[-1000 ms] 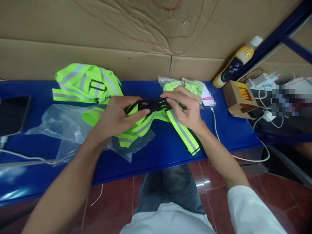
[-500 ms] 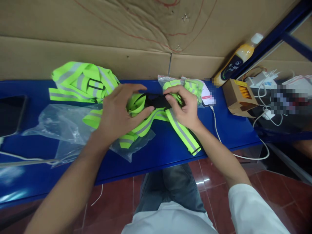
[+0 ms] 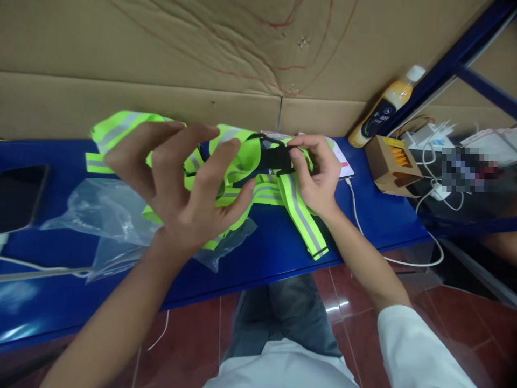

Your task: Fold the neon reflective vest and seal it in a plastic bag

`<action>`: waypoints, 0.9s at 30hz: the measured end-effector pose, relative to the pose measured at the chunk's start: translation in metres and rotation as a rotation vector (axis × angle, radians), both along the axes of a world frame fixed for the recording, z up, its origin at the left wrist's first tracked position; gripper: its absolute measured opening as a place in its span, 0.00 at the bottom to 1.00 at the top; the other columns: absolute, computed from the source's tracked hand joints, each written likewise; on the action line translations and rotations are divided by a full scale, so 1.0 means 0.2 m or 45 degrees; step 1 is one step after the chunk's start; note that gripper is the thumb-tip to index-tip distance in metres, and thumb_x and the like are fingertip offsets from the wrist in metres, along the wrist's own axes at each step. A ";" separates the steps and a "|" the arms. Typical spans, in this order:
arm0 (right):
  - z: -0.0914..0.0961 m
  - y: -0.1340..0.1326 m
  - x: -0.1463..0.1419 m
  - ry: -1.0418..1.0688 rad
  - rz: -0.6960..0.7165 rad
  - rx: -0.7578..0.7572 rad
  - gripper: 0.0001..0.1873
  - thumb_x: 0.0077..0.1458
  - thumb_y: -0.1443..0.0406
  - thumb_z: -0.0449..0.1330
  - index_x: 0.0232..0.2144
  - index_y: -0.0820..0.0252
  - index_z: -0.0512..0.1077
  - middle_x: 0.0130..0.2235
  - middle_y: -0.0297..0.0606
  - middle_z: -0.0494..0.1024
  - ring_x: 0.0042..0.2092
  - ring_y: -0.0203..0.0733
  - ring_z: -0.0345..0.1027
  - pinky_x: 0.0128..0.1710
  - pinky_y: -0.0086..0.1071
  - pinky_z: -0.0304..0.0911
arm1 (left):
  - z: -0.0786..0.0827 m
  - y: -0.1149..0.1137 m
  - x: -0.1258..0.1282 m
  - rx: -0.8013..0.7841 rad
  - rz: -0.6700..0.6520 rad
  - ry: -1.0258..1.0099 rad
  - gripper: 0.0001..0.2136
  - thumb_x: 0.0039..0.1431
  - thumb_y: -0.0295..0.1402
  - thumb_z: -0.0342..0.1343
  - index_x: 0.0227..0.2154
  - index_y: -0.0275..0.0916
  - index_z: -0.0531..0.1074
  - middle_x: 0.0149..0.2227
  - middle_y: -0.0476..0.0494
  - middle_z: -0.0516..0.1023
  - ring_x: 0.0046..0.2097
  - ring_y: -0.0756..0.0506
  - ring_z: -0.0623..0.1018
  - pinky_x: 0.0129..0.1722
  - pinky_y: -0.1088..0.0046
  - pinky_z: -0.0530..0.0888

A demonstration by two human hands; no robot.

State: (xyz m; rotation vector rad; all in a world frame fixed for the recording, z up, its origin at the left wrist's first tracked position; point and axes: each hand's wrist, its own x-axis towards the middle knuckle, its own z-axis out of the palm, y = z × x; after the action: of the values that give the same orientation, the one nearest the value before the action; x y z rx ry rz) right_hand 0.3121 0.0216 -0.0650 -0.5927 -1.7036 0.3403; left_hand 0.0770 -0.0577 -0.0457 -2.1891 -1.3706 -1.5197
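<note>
Hands apart from each other, both over the far half of the blue table (image 3: 266,258). Right hand (image 3: 319,175) had thumb and fingers clamped on the right end of a black buckle (image 3: 271,160). Left hand (image 3: 183,196) was spread wide, palm down, fingers pointing far, left of the buckle; couldn't tell whether it touched the strap beneath it.

Buckle sat between the two hands, at the far middle of the table, joined to a yellow-green strap (image 3: 301,213) with a grey stripe. One length of strap ran from under the right hand toward the near edge, its end lying on the table; another looped up between buckle and left fingers.

More strap was bunched in a pile (image 3: 119,134) at far left, partly hidden by the left hand. Clear plastic bag (image 3: 115,210) lay crumpled left of and under the left hand, a corner showing to its right.

Dark-screened device (image 3: 20,196) at the left edge. Right of the right hand: a phone (image 3: 346,160), partly covered, with a white cable (image 3: 354,207); then a small cardboard box (image 3: 391,175), and a tilted bottle (image 3: 383,108) just beyond it.
</note>
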 end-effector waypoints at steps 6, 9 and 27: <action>0.04 -0.02 -0.02 -0.162 -0.031 0.447 0.07 0.74 0.64 0.59 0.47 0.54 0.78 0.40 0.37 0.83 0.40 0.43 0.77 0.47 0.45 0.75 | 0.13 0.07 0.03 -0.252 -0.384 0.041 0.20 0.67 0.42 0.68 0.57 0.42 0.80 0.52 0.43 0.87 0.51 0.39 0.85 0.54 0.61 0.80; 0.05 -0.01 -0.04 -0.189 -0.020 0.478 0.07 0.74 0.66 0.59 0.47 0.55 0.78 0.41 0.37 0.84 0.40 0.43 0.77 0.47 0.45 0.74 | 0.10 0.12 -0.01 -0.420 -0.556 -0.205 0.15 0.64 0.40 0.72 0.50 0.41 0.84 0.44 0.47 0.89 0.39 0.44 0.86 0.40 0.68 0.80; 0.08 0.10 -0.02 -0.191 0.570 -0.521 0.26 0.60 0.45 0.72 0.48 0.56 0.76 0.48 0.38 0.83 0.50 0.45 0.79 0.54 0.41 0.79 | -0.08 0.17 -0.04 0.081 -0.388 0.011 0.45 0.59 0.53 0.74 0.75 0.49 0.63 0.76 0.36 0.62 0.72 0.28 0.72 0.68 0.46 0.76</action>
State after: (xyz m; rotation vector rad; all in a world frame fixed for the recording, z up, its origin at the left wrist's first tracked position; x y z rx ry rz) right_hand 0.3087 0.0417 -0.0486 -0.5343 -1.9203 1.0019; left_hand 0.0685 -0.0236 -0.0625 -2.4480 -1.0044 -1.6193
